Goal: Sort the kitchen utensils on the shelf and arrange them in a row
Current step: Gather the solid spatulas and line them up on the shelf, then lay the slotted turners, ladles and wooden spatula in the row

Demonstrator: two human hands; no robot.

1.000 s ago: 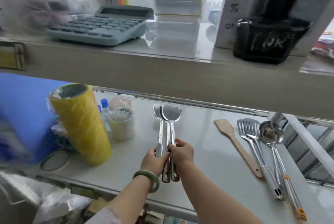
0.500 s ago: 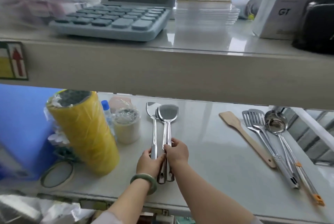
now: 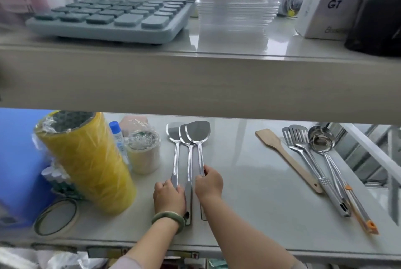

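Two shelves filled the frame: an upper shelf (image 3: 195, 77) crossing the middle as a broad pale band, and a lower shelf (image 3: 249, 214) spreading across the bottom half. On the upper one, at upper left, lay a grey-blue calculator (image 3: 112, 12), with a stack of clear plastic lids (image 3: 236, 6) at upper centre and a white box (image 3: 325, 1) at upper right beside a black object (image 3: 377, 23) cut by the frame edge. At lower left stood a blue board (image 3: 15, 160), then a tall yellow roll (image 3: 86, 164) wrapped in film, a ring of tape (image 3: 56, 217) lying flat in front of it, a smaller cream roll (image 3: 144, 153) and a blue-capped tube (image 3: 117, 136) behind. Both forearms rose from the bottom edge toward centre frame. Three steel spatulas (image 3: 191, 138) lay side by side there, blades overlapping toward the back, handles toward the viewer. The left hand (image 3: 169, 197), a green bangle (image 3: 168, 220) on its wrist, was curled over the leftmost handle, knuckles up; the right hand (image 3: 209, 184) pinched the rightmost handle between thumb and fingers, while the middle handle lay free between them. At lower right lay a wooden spatula (image 3: 288, 160), and just beside it a pair of slotted turners (image 3: 303, 149) and a ladle (image 3: 321, 143), bunched and overlapping, their handles angled toward the lower right corner.
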